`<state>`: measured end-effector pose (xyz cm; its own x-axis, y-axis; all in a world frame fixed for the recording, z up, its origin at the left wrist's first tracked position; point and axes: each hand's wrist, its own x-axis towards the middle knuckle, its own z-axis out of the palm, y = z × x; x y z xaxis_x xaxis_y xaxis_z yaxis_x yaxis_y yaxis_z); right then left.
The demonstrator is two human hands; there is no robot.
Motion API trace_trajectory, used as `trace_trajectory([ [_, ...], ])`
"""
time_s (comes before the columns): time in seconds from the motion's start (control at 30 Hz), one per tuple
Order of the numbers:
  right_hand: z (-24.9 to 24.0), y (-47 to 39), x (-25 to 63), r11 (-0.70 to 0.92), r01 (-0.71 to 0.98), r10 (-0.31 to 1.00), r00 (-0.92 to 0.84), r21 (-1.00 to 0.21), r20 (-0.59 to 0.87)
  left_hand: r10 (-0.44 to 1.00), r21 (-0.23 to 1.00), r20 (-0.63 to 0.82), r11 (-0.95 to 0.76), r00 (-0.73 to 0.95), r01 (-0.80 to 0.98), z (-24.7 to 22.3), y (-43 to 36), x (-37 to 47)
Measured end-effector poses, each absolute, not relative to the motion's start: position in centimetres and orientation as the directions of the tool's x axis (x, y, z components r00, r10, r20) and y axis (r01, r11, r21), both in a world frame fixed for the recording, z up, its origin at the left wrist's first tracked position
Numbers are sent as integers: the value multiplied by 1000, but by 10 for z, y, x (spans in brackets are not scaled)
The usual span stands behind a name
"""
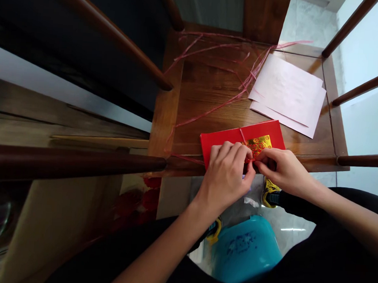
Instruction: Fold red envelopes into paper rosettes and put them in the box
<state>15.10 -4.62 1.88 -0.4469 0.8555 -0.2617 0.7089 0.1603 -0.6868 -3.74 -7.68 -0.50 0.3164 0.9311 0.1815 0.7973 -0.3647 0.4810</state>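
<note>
A red packet stack [217,140] with a gold printed patch lies at the near edge of the wooden seat [211,91]. Pink string [242,135] crosses over its top. My left hand [227,171] rests on the stack, fingers bent, thumb and forefinger pinched on the string near the gold patch. Right beside it, my right hand [278,168] pinches the string too, its fingertips almost touching the left ones. The fingertips hide the spot where the string meets.
Two white sheets [288,90] lie at the seat's right. Loose pink strands [210,113] trail over its left and back. Dark wooden rods [112,32] rise around the seat. Below are a turquoise plastic stool [249,252] and yellow shoes [270,192].
</note>
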Motion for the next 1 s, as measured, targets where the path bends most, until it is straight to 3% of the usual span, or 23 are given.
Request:
trace_trajectory([
  [0.17,17,-47,151,174,729,856,-445,-663,-264,924,500,191,-382,332,777,-1,-78,-44],
  [0.47,22,-42,153,139,711,844,-449,-690,-293,939,666,45,-282,340,691,0,-74,-57],
  [0.83,30,-38,158,131,710,860,-428,-692,-277,930,604,7,-298,368,739,3,-69,-66],
  [1.0,30,-34,162,135,751,858,-414,-646,-302,909,500,64,-387,412,775,-1,-69,-71],
])
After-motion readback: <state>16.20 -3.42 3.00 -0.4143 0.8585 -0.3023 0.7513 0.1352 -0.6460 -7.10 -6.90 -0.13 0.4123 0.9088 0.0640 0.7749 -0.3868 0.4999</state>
